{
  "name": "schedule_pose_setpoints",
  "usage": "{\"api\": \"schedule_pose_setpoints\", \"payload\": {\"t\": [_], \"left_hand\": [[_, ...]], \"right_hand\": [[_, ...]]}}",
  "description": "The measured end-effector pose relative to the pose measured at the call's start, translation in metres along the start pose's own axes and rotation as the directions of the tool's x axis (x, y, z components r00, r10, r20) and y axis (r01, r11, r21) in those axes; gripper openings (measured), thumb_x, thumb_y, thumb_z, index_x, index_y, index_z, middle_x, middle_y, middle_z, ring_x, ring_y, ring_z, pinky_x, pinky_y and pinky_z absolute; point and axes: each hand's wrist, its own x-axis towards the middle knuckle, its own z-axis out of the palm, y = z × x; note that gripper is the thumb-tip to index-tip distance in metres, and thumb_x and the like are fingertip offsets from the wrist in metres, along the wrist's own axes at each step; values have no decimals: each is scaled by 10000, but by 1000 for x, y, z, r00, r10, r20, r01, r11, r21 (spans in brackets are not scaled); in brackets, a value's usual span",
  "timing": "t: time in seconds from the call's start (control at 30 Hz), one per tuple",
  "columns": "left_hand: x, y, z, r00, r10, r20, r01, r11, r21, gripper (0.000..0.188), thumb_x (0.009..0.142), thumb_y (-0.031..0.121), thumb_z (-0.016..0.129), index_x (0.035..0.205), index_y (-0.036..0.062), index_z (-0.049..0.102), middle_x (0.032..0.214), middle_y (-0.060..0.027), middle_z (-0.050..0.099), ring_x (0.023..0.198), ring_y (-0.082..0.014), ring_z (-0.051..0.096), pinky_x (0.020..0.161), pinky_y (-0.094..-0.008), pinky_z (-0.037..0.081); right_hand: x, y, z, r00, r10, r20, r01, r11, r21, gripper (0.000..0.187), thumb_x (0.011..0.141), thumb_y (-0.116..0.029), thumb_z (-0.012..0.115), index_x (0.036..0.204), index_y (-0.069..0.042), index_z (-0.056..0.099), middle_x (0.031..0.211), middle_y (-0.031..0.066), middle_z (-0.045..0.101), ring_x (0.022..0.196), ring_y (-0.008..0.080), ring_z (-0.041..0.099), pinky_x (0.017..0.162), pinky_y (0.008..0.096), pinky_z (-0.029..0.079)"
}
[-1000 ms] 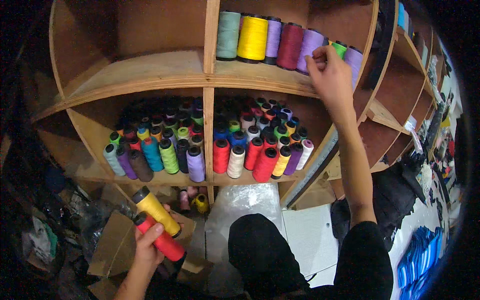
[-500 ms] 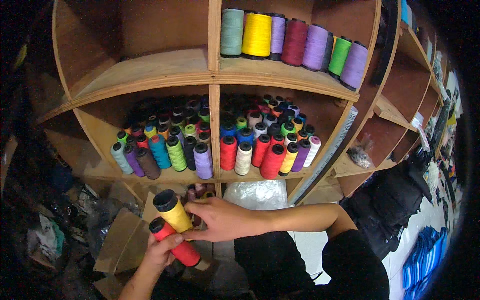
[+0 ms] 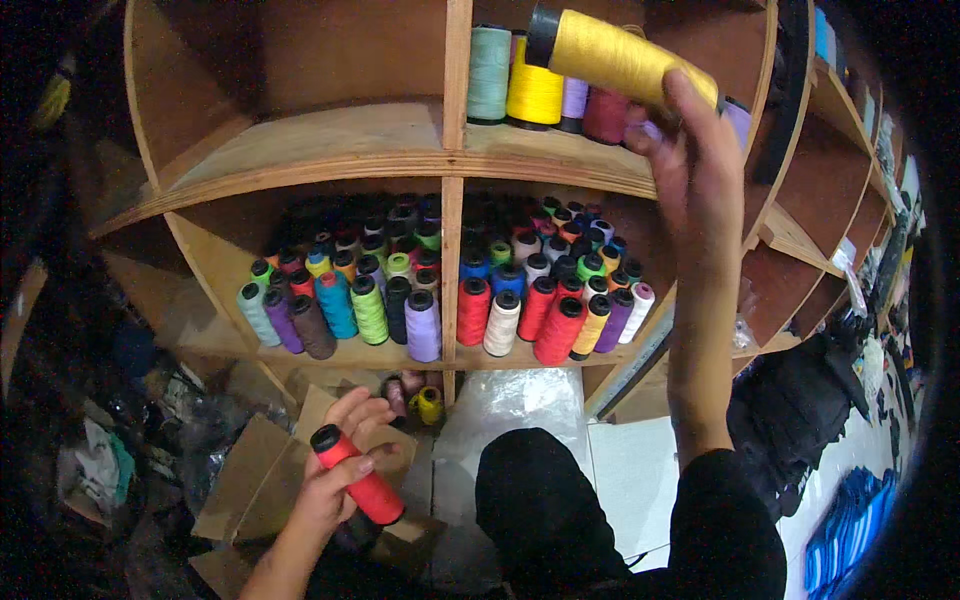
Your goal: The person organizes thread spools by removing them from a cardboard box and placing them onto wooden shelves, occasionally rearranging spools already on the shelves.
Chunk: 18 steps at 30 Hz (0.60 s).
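Observation:
Low at the left, my left hand [image 3: 328, 490] holds a red thread spool [image 3: 374, 496] with black ends, thumb across it and the other fingers spread behind. My right hand [image 3: 700, 150] is raised to the upper right compartment, gripping a yellow thread spool [image 3: 625, 60] that lies nearly level, its black end toward the left. Behind that spool stands a row on the upper shelf: a grey-green spool [image 3: 488, 75], a bright yellow spool [image 3: 535, 92], a maroon spool [image 3: 606, 115] and purple ones, partly hidden by my hand and the spool.
Two lower compartments of the wooden shelf [image 3: 300, 180] hold many upright coloured spools [image 3: 423, 325]. Below lie a cardboard box [image 3: 245, 470], a few loose spools [image 3: 427, 405] and clear plastic [image 3: 510, 400]. A metal ruler [image 3: 640, 360] leans at the right, near black bundles [image 3: 800, 410].
My right hand has carried the yellow spool from beside the red one up to the upper right shelf. The left hand still holds the red spool low down, its fingers now more spread.

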Motion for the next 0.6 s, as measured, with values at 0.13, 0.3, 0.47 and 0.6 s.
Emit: {"api": "schedule_pose_setpoints", "payload": {"t": [0.13,0.3,0.47,0.6], "left_hand": [[1,-3,-5,1000,-1,27,1,1000,12,667,694,103,633,1298,39,358,1221,-134,453,1173,-255,416,916,-411,404],[-1,-2,-5,999,6,32,-8,999,42,619,709,93,625,1274,32,379,1206,-143,460,1157,-254,432,906,-405,410],[-3,2,-1,1000,1,9,-2,999,33,606,710,80,626,1265,30,387,1198,-142,466,1150,-251,438,906,-399,410],[-3,-2,-6,1000,22,10,-23,1000,20,602,715,71,622,1268,32,386,1193,-137,471,1147,-245,442,903,-391,410]], "right_hand": [[50,14,-4,999,24,40,-11,957,-290,346,809,-276,655,1013,-4,592,852,47,595,738,96,551,626,234,451],[80,61,15,985,-34,171,164,511,-844,657,639,-482,713,999,59,618,862,182,655,764,233,653,697,322,513],[88,84,16,983,22,182,147,503,-852,660,669,-417,737,1060,90,577,851,141,645,667,176,636,665,272,504],[69,78,19,924,288,251,73,511,-856,572,615,-424,731,953,30,648,856,197,655,798,301,647,747,378,501]]}}
